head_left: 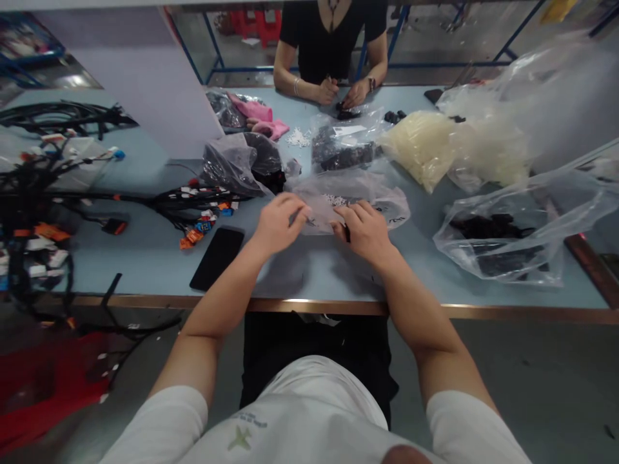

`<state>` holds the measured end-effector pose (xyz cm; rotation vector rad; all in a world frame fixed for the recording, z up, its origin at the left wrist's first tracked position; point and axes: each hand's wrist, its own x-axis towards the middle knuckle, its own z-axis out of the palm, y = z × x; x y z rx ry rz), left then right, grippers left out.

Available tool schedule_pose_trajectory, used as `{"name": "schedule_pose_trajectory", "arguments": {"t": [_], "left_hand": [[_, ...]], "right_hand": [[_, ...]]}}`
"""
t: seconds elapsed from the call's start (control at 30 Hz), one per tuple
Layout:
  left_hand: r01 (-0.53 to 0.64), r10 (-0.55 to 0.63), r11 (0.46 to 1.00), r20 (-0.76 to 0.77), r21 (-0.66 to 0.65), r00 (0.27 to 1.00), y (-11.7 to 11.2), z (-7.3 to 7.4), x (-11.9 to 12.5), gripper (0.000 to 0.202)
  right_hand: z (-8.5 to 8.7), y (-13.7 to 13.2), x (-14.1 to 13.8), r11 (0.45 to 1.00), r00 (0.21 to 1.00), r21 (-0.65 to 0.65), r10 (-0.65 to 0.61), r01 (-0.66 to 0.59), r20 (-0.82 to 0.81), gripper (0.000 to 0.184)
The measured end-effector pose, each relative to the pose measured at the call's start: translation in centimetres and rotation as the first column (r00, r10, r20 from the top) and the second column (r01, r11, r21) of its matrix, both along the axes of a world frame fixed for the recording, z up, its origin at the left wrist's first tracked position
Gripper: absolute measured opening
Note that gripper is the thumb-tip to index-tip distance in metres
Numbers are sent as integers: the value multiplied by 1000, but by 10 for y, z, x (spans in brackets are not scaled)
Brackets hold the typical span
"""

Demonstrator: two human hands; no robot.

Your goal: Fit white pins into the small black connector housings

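A clear plastic bag [372, 187] with small white pieces [333, 201] lies in front of me on the table. My left hand [280, 222] is at the bag's left side, thumb and forefinger brought together in a pinch; anything between them is too small to make out. Over the bag's near edge, my right hand [363, 231] has its fingers curled down. A small black part [347, 233] shows between its thumb and fingers. Just beyond my left hand sits an open bag of black parts [271, 177].
Black wire harnesses [149, 201] with coloured connectors spread over the left side. A phone [217, 259] lies beside my left forearm. Bags of black parts [503, 258] and yellowish pieces [420, 145] stand right. Opposite, a co-worker's hands [355, 93] handle a small black item.
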<state>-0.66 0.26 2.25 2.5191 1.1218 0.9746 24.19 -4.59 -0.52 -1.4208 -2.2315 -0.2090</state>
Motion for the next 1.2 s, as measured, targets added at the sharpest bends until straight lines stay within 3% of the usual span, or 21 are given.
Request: {"name": "schedule_pose_trajectory", "arguments": {"t": [0.07, 0.1, 0.13, 0.23, 0.27, 0.4, 0.5, 0.6, 0.67, 0.7, 0.77, 0.83, 0.9, 1.03, 1.1, 1.2], "left_hand": [[-257, 253, 966, -232, 17, 939, 24, 10, -2, 30], [-351, 320, 936, -393, -8, 862, 36, 13, -1, 32], [-444, 350, 895, -547, -45, 760, 48, 16, 1, 36], [-558, 319, 821, -713, -121, 624, 73, 14, 8, 40], [-559, 313, 821, -729, -115, 609, 77, 12, 10, 42], [-553, 325, 825, -701, -117, 634, 75, 8, 10, 43], [-545, 365, 833, -640, -100, 676, 61, 19, 3, 34], [-534, 467, 846, -461, -16, 754, 40, 34, 0, 31], [-470, 450, 882, -347, 27, 823, 26, 37, 6, 29], [-400, 389, 916, -302, 25, 870, 19, 35, 11, 25], [-59, 56, 998, -142, -14, 988, 10, 24, 25, 19], [158, -167, 984, -117, -82, 979, 4, 9, 40, 20], [148, -189, 971, -226, -188, 956, 0, -3, 49, 22], [19, -178, 955, -525, -295, 832, -7, -12, 44, 33], [-4, -181, 950, -561, -312, 808, -8, -13, 35, 34], [-18, -141, 940, -435, -341, 890, -4, -20, 20, 27]], "right_hand": [[-13, 3, 11, 995, 996, 90, 36, -30, -75, 37], [-18, 4, 16, 992, 993, 121, 58, -46, -103, 35], [-22, 4, 19, 988, 989, 140, 77, -59, -123, 33], [-27, 3, 24, 985, 985, 158, 87, -64, -148, 30], [-27, 3, 24, 986, 985, 159, 84, -60, -153, 30], [-23, 1, 22, 986, 974, 153, 92, -61, -205, 35], [-14, 0, 25, 985, 943, 140, 135, -96, -304, 37], [-1, 1, 28, 993, 903, 102, 103, -66, -417, 38], [8, 3, 30, 1000, 907, 6, 19, -18, -421, 37], [11, 4, 29, 998, 917, -69, -18, -10, -399, 35], [18, 4, 28, 961, 930, -267, -39, -65, -366, 27], [25, 2, 27, 875, 917, -450, -20, -177, -398, 22], [32, 2, 27, 815, 907, -528, -8, -238, -421, 28], [39, 15, 27, 878, 972, -462, 16, -127, -236, 50], [35, 25, 22, 908, 988, -413, 1, -65, -155, 49], [20, 32, 13, 912, 991, -409, -67, 15, -112, 36]]}}
